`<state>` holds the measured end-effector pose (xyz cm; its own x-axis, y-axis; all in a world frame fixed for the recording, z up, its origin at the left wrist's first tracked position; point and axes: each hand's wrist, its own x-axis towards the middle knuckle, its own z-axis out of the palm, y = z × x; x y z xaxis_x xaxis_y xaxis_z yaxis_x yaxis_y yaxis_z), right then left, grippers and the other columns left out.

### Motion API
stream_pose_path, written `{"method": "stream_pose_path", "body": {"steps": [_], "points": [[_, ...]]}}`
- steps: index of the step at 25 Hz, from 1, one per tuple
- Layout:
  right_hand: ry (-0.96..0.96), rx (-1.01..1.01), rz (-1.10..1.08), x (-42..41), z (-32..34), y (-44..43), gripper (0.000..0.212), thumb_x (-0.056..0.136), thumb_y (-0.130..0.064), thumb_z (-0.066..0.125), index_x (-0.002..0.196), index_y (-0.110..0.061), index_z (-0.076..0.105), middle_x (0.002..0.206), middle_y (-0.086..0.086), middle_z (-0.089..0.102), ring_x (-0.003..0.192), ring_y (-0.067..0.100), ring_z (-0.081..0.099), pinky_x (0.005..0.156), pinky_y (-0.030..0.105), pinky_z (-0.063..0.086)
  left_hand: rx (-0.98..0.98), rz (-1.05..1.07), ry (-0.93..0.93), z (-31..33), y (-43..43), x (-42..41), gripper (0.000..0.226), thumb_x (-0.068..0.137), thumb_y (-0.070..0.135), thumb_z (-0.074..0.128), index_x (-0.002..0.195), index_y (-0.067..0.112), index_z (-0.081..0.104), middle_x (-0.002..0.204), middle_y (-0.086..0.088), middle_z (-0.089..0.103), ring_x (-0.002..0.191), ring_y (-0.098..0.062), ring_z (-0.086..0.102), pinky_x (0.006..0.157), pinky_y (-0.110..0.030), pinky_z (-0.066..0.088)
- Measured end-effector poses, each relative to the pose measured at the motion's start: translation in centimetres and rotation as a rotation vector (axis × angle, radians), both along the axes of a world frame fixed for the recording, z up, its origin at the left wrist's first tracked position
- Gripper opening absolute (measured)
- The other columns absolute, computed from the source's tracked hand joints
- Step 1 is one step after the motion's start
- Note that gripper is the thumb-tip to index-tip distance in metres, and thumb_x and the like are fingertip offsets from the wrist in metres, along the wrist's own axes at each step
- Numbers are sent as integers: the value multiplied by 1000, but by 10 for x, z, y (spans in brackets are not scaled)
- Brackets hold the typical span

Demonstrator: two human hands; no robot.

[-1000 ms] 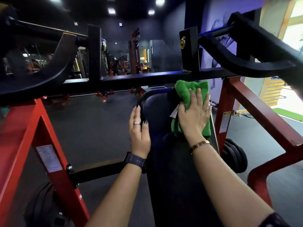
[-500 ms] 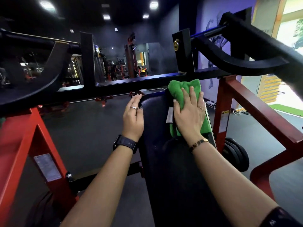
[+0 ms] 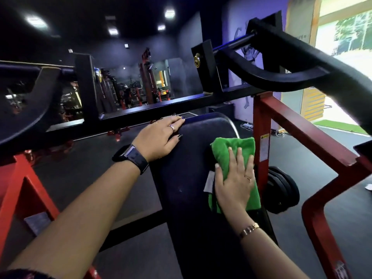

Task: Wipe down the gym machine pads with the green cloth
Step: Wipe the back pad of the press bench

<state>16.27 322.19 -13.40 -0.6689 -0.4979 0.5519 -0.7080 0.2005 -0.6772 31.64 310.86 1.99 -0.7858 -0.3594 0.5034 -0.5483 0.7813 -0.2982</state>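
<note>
A long black pad (image 3: 193,178) of the gym machine runs away from me down the middle of the view. The folded green cloth (image 3: 231,150) lies on the pad's right edge. My right hand (image 3: 234,182) presses flat on the cloth, fingers spread and pointing forward, and covers its near half. A white tag sticks out at the cloth's left side. My left hand (image 3: 161,137) rests flat on the pad's upper left edge, fingers reaching toward the pad's far end, with nothing in it.
Red frame posts (image 3: 261,133) stand right of the pad, and another red leg (image 3: 18,186) stands at left. A black crossbar (image 3: 141,115) and curved black arms (image 3: 281,75) hang just above the hands. Black weight plates (image 3: 281,188) sit by the right post. Dark floor lies all around.
My right hand has slid the green cloth back toward me along the pad's right edge, away from the top. My left hand has moved up toward the pad's far left corner.
</note>
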Motion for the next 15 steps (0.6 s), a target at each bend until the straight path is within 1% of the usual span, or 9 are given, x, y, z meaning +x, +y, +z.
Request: {"method": "stream_pose_path", "body": {"steps": [2, 3, 5, 7, 8, 10, 12, 13, 15], "points": [[101, 11, 59, -5, 23, -14, 68, 84, -61, 19, 147, -37, 18, 158, -10, 11, 146, 23, -4, 115, 47, 6, -136, -99, -181, 7, 5, -16, 57, 87, 37, 26, 133, 13, 50, 142, -8, 45, 129, -24, 44, 108, -37, 33], [152, 13, 91, -16, 42, -24, 67, 84, -61, 21, 147, -38, 20, 158, -10, 12, 146, 24, -2, 114, 48, 7, -177, -139, -253, 7, 6, -25, 55, 86, 35, 29, 127, 10, 55, 138, -11, 49, 124, -26, 50, 104, -39, 38], [230, 17, 136, -44, 73, -40, 61, 87, -59, 31, 145, -42, 22, 157, -12, 14, 146, 23, 3, 113, 49, 13, -153, -148, -320, 9, 5, -37, 56, 86, 35, 30, 128, 6, 53, 138, -14, 49, 122, -29, 51, 102, -39, 41], [198, -26, 176, -66, 72, -40, 58, 90, -54, 38, 144, -44, 22, 156, -14, 17, 145, 21, 10, 112, 47, 21, -109, -161, -295, 11, 3, -38, 56, 87, 34, 30, 135, 10, 47, 142, -12, 45, 128, -27, 46, 106, -38, 37], [154, -51, 158, -69, 58, -33, 58, 89, -55, 37, 144, -44, 22, 156, -14, 18, 144, 21, 13, 111, 46, 24, -119, -183, -284, 9, 2, -37, 53, 88, 33, 32, 134, 13, 48, 141, -10, 46, 128, -26, 45, 107, -39, 37], [68, -60, 76, -58, 18, -12, 62, 86, -59, 28, 145, -43, 20, 156, -12, 19, 144, 20, 16, 111, 46, 26, -189, -204, -276, 5, 0, -37, 48, 88, 31, 34, 128, 17, 56, 137, -9, 51, 125, -26, 49, 108, -40, 35], [15, 9, 24, -42, -5, -1, 66, 82, -63, 19, 146, -43, 17, 157, -12, 16, 144, 20, 11, 112, 46, 20, -222, -179, -257, 2, 0, -38, 46, 87, 30, 35, 125, 19, 59, 134, -7, 54, 123, -25, 52, 107, -38, 31], [29, 40, 24, -40, 1, -5, 68, 81, -65, 15, 146, -44, 15, 157, -12, 13, 145, 21, 7, 112, 47, 15, -223, -171, -248, 1, 1, -39, 46, 87, 30, 35, 124, 20, 59, 134, -7, 54, 123, -24, 52, 108, -37, 31], [91, 28, 88, -48, 45, -24, 69, 79, -69, 12, 144, -47, 17, 158, -12, 11, 144, 25, 5, 111, 52, 13, -217, -179, -230, 0, 1, -40, 45, 86, 27, 37, 124, 18, 59, 133, -7, 54, 122, -25, 52, 107, -37, 36]]}}
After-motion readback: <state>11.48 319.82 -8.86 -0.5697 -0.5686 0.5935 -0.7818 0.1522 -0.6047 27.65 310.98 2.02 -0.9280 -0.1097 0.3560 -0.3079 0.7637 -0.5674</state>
